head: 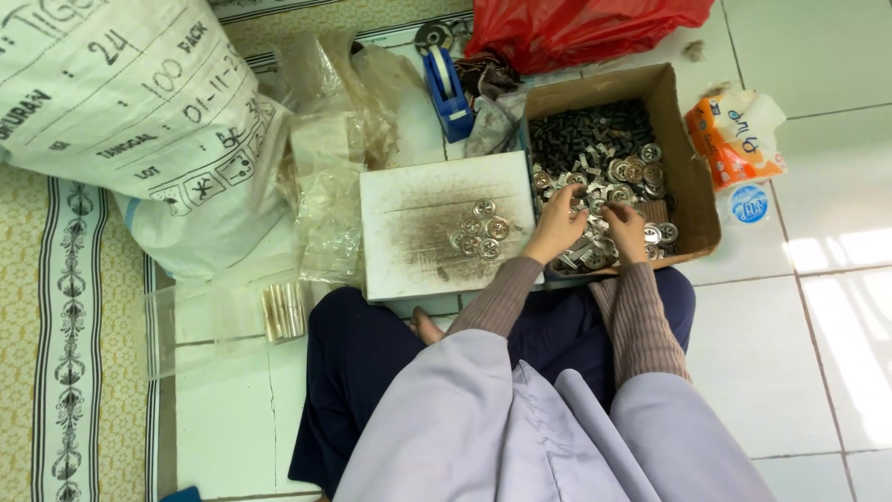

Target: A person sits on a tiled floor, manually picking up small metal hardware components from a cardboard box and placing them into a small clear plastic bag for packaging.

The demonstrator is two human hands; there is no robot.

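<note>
Down on the tiled floor point(818, 372), both hands work inside a cardboard box point(683, 167) of small round metal discs point(632, 172) and dark pieces. The left hand point(557, 226) curls over the pile, its grip bent on discs (how firmly, I cannot tell). The right hand point(625, 232) digs in just beside it, fingers buried. Several discs lie on a white board point(409, 242) beside the box.

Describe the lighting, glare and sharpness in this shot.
Head view: even daylight overall; bright sun patches wash out the white floor tiles at the right edge. The metal discs on the white board glint but stay sharp. Both hands, left hand and right hand, look slightly soft inside the cardboard box.
</note>
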